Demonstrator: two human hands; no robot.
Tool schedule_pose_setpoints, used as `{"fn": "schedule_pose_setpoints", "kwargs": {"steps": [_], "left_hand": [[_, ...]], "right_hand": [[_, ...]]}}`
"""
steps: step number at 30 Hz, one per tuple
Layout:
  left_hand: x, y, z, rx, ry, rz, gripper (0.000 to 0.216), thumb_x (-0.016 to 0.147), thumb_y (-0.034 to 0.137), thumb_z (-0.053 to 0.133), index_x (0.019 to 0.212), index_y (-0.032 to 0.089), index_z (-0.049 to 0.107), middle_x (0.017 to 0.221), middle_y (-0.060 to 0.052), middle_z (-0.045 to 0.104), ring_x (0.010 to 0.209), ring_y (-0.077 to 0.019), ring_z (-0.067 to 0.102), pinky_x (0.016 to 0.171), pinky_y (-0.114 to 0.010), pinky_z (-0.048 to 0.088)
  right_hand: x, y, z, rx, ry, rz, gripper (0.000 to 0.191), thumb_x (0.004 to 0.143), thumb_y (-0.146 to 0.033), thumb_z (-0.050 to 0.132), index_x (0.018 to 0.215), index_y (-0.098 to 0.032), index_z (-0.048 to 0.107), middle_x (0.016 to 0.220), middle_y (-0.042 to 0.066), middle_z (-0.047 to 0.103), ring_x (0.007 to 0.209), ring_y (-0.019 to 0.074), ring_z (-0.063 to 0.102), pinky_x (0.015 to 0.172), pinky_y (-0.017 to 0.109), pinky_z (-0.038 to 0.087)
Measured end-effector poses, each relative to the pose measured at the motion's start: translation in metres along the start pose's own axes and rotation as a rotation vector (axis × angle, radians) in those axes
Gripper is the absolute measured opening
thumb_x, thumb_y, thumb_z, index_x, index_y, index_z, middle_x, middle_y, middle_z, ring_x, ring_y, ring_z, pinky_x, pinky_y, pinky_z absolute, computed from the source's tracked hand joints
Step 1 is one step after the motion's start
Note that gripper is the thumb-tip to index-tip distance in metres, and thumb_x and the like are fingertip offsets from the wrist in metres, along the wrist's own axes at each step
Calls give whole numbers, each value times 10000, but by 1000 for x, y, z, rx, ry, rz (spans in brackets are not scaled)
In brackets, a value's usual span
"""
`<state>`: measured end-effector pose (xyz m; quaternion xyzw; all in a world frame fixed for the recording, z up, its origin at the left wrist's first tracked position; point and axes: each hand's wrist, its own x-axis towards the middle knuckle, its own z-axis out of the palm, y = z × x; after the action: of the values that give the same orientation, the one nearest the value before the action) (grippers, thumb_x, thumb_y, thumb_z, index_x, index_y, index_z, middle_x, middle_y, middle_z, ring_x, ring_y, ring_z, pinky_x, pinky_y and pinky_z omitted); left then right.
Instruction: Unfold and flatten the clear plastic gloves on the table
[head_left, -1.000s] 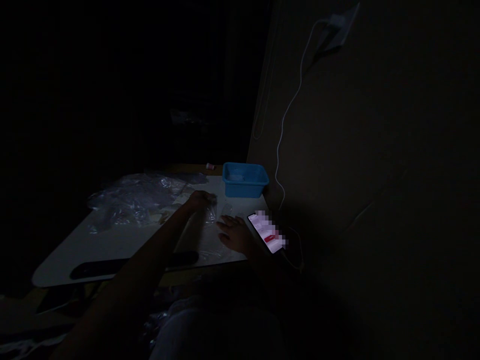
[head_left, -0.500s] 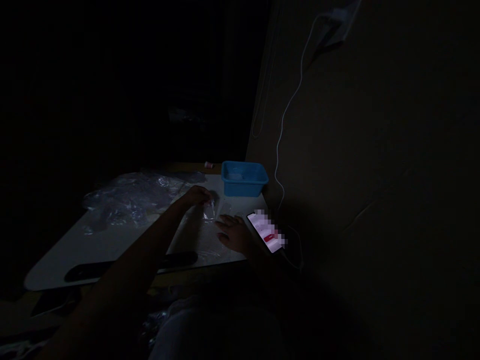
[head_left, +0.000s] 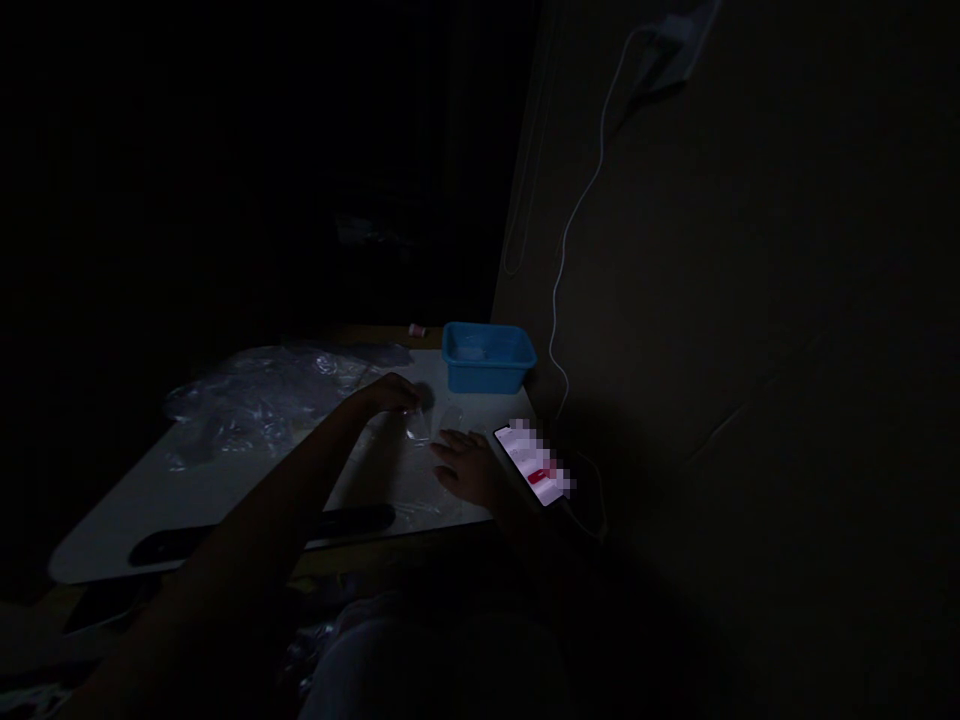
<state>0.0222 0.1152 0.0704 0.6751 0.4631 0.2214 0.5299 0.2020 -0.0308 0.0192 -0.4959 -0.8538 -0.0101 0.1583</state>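
My left hand (head_left: 395, 393) is closed, its fingers pinching a small clear plastic bag (head_left: 417, 428) above the white board (head_left: 352, 475). To its right, my right hand (head_left: 463, 465) rests low over the board with fingers spread, close to a sheet of clear plastic (head_left: 420, 510) lying there. Whether the right palm presses on that plastic is too dark to tell. A large heap of crumpled clear plastic bags (head_left: 255, 395) covers the board's left and far part.
A blue plastic basin (head_left: 489, 375) stands at the board's far right corner. Beside my right hand lies a lit phone (head_left: 529, 462), a white cable (head_left: 559, 290) running up the wall to a socket. A small pink object (head_left: 418, 330) sits behind the board.
The small bag in my left hand has tilted and shifted slightly, and the left forearm has moved a little. My right hand stays in the same place.
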Motion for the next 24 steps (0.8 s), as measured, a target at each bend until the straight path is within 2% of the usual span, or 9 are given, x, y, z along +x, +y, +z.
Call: {"fn": "schedule_pose_setpoints", "kwargs": {"steps": [7,12,15,20,24], "left_hand": [[5,2,-2,63,29,-1,80,464,156,667,512,111,622,376,37,500,374,-57,413,407,-193,317],[6,3,-3,103,59,-3,163,449,216,719,455,120,587,319,60,422,344,-42,344,371,-190,268],[3,6,-1,101,71,6,187,459,238,731,464,120,586,336,55,435,355,-46,361,379,-191,277],[-5,13,5,11,56,-27,192,492,256,734,536,122,603,475,1,572,448,-86,491,443,-201,362],[-4,15,8,20,72,-14,224,497,264,740,512,128,562,444,14,547,426,-72,468,438,-197,363]], "right_hand": [[0,-1,-2,8,1,-7,394,832,-351,438,1211,-244,466,1325,59,421,1207,183,353,979,379,225],[0,-1,0,10,11,-9,393,832,-351,437,1208,-241,470,1321,57,426,1205,182,353,976,377,233],[0,0,0,15,5,-3,396,830,-346,437,1211,-240,467,1323,56,424,1205,181,354,980,377,229],[-1,0,0,11,10,-9,397,826,-350,443,1206,-239,471,1323,56,424,1202,180,357,978,374,232],[0,0,1,15,20,2,392,829,-347,440,1207,-246,468,1323,51,423,1204,179,354,986,378,220]]}}
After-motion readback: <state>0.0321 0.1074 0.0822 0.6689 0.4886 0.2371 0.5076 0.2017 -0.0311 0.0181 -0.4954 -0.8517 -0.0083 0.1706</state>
